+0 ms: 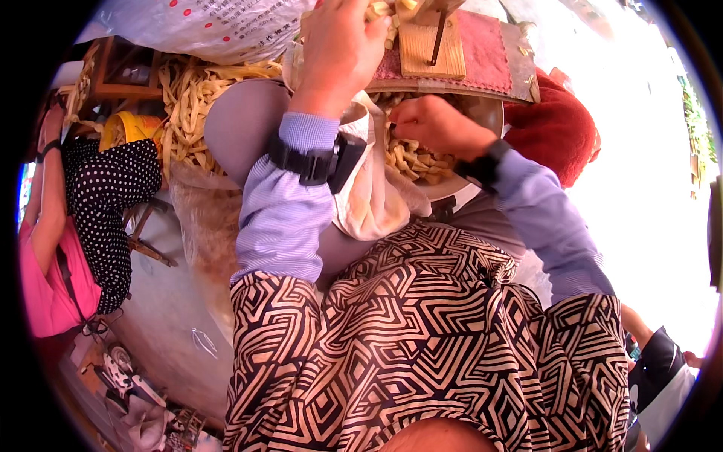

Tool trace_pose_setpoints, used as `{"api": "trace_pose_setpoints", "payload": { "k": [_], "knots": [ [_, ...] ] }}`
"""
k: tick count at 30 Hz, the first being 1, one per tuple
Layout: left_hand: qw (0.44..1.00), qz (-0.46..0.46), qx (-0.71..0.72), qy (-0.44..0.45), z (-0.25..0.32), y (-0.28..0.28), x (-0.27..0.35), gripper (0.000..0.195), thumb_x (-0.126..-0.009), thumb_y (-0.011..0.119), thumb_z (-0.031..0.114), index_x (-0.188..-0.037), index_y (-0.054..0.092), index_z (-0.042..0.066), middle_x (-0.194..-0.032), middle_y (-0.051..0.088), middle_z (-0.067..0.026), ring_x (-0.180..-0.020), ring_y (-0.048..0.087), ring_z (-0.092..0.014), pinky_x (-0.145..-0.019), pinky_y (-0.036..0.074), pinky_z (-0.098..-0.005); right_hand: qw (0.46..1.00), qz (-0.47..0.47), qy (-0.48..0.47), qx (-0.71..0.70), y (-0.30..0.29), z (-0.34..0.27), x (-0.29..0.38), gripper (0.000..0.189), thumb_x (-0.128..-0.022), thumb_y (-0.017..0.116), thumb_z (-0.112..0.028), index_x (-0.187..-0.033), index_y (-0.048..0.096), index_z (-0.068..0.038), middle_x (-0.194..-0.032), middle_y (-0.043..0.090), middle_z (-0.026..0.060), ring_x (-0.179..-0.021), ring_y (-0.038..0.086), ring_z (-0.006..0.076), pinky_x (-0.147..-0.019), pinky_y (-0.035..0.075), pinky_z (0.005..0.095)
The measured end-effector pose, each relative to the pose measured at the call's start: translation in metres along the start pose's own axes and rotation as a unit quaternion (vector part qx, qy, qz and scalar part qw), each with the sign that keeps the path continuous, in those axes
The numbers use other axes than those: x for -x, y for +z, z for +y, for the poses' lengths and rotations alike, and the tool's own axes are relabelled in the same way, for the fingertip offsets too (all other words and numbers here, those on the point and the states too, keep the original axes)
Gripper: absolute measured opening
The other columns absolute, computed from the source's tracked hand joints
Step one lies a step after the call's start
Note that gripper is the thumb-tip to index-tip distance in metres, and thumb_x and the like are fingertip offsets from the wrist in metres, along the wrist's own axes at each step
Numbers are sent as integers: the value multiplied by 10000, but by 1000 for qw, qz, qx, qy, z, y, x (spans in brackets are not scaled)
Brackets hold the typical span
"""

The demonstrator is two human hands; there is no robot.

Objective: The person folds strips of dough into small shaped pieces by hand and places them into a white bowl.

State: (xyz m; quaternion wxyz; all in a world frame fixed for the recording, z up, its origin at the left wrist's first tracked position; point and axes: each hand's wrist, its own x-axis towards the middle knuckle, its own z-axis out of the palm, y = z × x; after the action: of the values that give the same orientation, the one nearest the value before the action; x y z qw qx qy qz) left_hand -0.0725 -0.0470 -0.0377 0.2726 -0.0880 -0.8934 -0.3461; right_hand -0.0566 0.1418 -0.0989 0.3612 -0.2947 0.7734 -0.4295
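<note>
My left hand [342,56] reaches to the top edge of the view, its fingertips partly cut off. Beside its thumb lie short pale-yellow cut pieces [390,25], next to a wooden block [432,51] with a thin dark metal rod. The block rests on a pink cloth [486,48] laid over a board [522,62]. Below the board, my right hand [432,125] is curled over a large bowl [496,110] of cut yellowish pieces [418,164]. Its fingertips are hidden, so whether it grips anything is unclear.
Long pale-yellow strips [189,107] are heaped at the left, under a printed white plastic sack [226,28]. A white cloth [367,209] drapes my lap. A seated person [107,186] is by a yellow bucket [127,127]. Dark red fabric [556,135] lies right of the bowl.
</note>
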Motion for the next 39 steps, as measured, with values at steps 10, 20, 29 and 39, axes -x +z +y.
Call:
{"api": "trace_pose_setpoints", "payload": {
  "k": [10,20,29,39],
  "knots": [
    [922,-148,299,-197,47,-7,32,211,-955,528,137,-1036,633,-27,-846,666,-62,-781,617,-110,-738,509,-247,835,43,-63,544,24,18,-14,244,-788,554,-127,-994,679,-86,-976,680,110,-969,637,261,-852,458,455],
    [894,-132,398,-158,93,-49,40,313,-967,540,247,-1094,610,-31,-948,668,-74,-909,613,-126,-852,478,-262,949,40,-131,-285,-66,-95,84,224,-888,586,-170,-978,664,20,-989,671,92,-903,613,170,-886,452,304],
    [912,-61,405,37,178,-55,-16,312,-908,628,198,-1153,579,12,-934,644,-50,-898,594,-135,-815,480,-276,815,244,-450,-271,-115,-212,151,352,-964,479,-234,-1178,556,35,-1086,624,123,-965,584,200,-878,474,355],
    [840,-295,397,-221,118,-90,27,207,-919,573,181,-940,619,-20,-754,550,-7,-638,550,-73,-549,418,-207,876,381,-212,-208,-174,-78,148,282,-969,519,-192,-1084,626,43,-879,634,65,-739,576,125,-748,485,263]
  ]
}}
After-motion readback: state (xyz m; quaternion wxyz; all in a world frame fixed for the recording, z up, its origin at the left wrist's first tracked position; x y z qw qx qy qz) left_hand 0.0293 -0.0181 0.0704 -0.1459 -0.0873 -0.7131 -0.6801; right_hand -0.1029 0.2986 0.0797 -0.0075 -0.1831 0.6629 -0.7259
